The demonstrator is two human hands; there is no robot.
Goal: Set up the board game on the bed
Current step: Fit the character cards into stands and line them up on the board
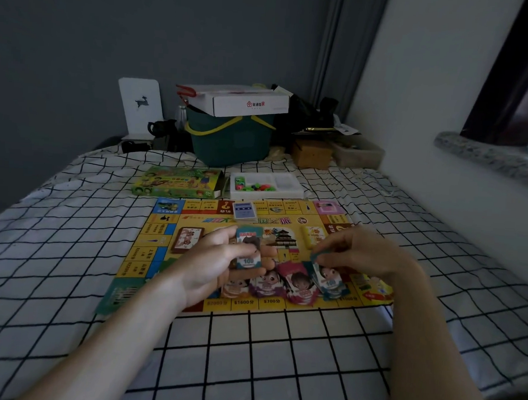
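A stack of play money point(248, 251) is gripped upright in the left hand point(222, 260), over the middle of the game board point(148, 248), which is spread flat on the bed point(68, 249). One note point(314, 258) is pinched by the right hand point(358, 252), directly above the row of money piles point(285, 286) laid side by side along the board's near edge. The row runs left to right, just below both hands; its blue end pile is judged nearer the right hand
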